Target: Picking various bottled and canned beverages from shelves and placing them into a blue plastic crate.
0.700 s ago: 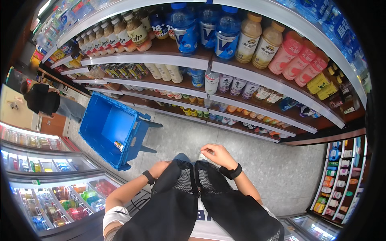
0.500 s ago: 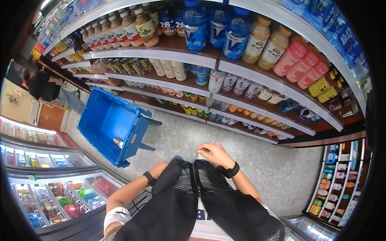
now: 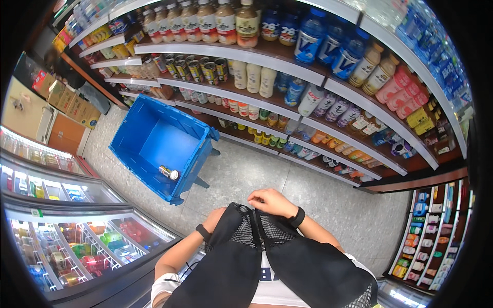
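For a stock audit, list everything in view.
Crate: one, blue, left of centre.
Can: one, multicoloured, lying inside crate.
Shelving: one unit, brown with pale edges, ahead.
Drinks: many, mixed colours, on shelving.
Stocked rack: one, pale-edged, far right.
Chest coolers: several, grey, mostly left.
Cardboard boxes: several, brown, far left.
Another person: one, dark-clothed, far left.
Floor: grey.
Vest: one, black, lower centre.
Wristbands: two, black, on wrists.
Left hand: one, bare, beside vest.
Right hand: one, bare, near vest.

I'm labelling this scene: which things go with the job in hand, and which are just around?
Seemingly with the job:
left hand and right hand, no held object visible
black mesh-panelled vest, nearest both hands
blue plastic crate
can lying in it

Just around:
bottled drinks on shelves
stacked cartons
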A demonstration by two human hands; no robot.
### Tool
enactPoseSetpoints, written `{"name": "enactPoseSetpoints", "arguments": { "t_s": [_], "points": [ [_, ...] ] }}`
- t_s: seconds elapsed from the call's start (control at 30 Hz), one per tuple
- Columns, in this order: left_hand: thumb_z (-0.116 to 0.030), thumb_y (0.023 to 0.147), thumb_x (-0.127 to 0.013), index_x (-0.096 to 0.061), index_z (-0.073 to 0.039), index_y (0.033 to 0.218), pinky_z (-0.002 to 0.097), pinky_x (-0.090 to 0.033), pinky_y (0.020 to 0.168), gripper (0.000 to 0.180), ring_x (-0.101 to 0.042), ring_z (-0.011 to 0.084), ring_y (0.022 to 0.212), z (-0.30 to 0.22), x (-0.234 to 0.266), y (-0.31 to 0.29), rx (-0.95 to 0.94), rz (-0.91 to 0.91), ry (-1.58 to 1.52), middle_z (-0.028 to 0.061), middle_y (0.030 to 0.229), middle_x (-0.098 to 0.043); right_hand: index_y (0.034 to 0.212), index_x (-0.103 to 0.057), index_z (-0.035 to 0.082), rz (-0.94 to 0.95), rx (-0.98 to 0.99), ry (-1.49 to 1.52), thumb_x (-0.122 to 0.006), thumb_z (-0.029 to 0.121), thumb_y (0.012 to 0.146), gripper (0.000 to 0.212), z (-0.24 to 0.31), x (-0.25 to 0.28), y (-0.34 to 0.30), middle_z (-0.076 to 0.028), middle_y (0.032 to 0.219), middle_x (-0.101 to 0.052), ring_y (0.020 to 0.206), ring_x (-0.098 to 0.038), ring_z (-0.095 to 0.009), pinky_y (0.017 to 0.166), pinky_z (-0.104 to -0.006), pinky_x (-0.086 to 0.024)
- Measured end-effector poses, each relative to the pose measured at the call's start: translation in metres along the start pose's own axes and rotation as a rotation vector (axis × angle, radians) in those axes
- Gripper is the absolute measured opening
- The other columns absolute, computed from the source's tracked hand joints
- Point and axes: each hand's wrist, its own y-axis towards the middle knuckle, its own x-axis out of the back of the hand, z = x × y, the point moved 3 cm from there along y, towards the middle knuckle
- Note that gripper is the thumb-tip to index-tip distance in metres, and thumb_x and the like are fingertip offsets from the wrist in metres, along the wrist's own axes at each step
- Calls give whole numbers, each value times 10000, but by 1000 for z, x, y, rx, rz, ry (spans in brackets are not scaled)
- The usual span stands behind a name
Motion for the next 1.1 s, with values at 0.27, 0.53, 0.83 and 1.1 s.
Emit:
{"name": "enactPoseSetpoints", "arguments": {
  "t_s": [0.27,0.53,0.83,1.1],
  "points": [
    [-352,796,-581,-648,-120,1008,435,-500,751,321,-642,366,889,42,-21,3,17,209,-148,168,967,-678,987,-657,63,99,34,-90,-621,199,868,184,39,-64,1,-114,903,-680,816,-665,-268,724,-349,-518],
    [-316,813,-580,-631,-157,1153,431,-499,786,378,-633,358,957,54,-29,-29,-56,235,-267,150,1044,-675,964,-644,55,48,-120,-58,-620,210,867,184,45,-98,-17,-108,850,-677,773,-667,-257,675,-354,-513],
    [-279,865,-557,-605,-79,1162,357,-462,890,361,-610,293,1061,72,-30,-64,-98,241,-603,129,1143,-650,1000,-650,38,143,-56,-100,-616,194,871,205,58,-134,5,-121,901,-684,795,-670,-264,715,-347,-519],
    [-185,880,-576,-509,-29,1299,302,-398,1005,453,-518,143,1153,88,-29,-90,-203,334,-897,81,1296,-558,1014,-644,66,201,-57,-133,-597,211,876,206,65,-146,8,-114,918,-681,815,-656,-293,718,-386,-507]
  ]
}}
